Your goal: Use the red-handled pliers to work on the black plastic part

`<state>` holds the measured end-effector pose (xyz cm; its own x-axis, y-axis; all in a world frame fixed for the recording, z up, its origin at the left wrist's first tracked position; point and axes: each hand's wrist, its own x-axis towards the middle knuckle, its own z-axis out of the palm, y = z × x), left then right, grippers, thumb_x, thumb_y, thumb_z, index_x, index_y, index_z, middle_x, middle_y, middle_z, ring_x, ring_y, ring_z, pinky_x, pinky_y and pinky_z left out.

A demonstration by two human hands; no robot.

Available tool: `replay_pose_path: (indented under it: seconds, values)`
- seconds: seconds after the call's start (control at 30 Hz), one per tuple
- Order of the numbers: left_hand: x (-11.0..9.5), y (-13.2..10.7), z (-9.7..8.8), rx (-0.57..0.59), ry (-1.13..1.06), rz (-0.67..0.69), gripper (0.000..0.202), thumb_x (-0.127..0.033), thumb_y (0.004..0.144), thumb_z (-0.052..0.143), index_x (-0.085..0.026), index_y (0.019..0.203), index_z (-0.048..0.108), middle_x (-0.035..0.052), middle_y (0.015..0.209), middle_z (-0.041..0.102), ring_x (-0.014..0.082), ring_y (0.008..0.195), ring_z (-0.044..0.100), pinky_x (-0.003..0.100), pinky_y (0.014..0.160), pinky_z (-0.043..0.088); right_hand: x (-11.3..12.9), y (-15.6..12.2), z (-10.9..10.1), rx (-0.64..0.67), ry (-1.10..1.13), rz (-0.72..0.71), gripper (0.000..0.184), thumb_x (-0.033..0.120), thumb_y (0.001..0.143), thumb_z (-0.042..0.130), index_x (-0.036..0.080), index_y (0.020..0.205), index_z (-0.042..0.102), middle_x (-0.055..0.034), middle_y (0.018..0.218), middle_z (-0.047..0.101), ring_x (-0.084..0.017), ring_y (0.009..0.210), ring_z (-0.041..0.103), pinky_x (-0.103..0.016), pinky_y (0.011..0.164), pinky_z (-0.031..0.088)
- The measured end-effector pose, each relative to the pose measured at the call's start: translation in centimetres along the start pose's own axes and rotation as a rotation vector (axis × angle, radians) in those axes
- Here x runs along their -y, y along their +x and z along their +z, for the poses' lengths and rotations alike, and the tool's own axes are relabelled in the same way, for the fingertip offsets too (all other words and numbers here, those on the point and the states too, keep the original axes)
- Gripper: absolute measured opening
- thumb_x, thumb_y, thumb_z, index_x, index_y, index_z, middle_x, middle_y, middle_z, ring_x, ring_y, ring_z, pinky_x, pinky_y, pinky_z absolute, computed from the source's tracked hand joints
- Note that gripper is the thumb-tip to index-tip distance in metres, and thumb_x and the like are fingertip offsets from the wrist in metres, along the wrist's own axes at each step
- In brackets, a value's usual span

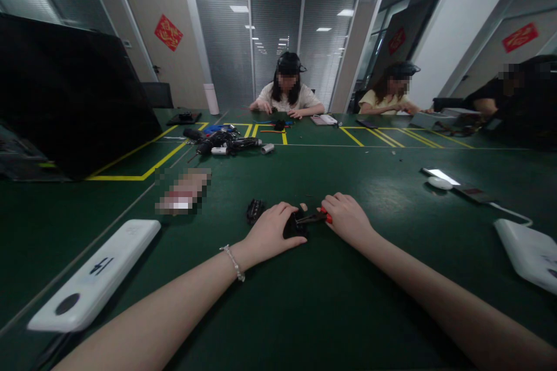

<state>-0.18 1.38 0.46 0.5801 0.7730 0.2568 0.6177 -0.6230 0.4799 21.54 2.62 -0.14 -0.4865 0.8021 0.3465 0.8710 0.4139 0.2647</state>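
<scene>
My left hand (pixel 274 227) is closed around a small black part (pixel 296 228) on the green table, with the thumb along its near side. In my right hand (pixel 347 214) is a pair of pliers with red handles (pixel 327 215). The dark jaws of the pliers (pixel 310 218) reach left and meet the black part. A second black piece with a ribbed look (pixel 255 211) lies just left of my left hand. Beyond the jaws rests a small light-coloured scrap (pixel 303 207). My fingers hide much of the black part, so its kind does not show.
A long white device (pixel 98 272) lies at the left, another white device (pixel 528 252) at the right. Power tools (pixel 221 142) and a pixelated flat item (pixel 185 190) sit farther back left. A large black screen (pixel 73 98) stands left. People (pixel 288 90) work across the table.
</scene>
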Motion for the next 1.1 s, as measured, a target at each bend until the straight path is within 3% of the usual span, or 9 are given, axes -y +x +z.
replay_pose_path:
  seconds: [1.1]
  values:
    - [0.05, 0.0, 0.04, -0.012, 0.007, 0.02, 0.051, -0.05, 0.068, 0.058, -0.021, 0.109, 0.045, 0.0057, 0.107, 0.049, 0.023, 0.095, 0.05, 0.037, 0.08, 0.041, -0.01, -0.09, -0.03, -0.007, 0.006, 0.01, 0.013, 0.018, 0.071, 0.053, 0.015, 0.083, 0.056, -0.0061, 0.086, 0.057, -0.019, 0.079, 0.048, -0.032, 0.072, 0.037]
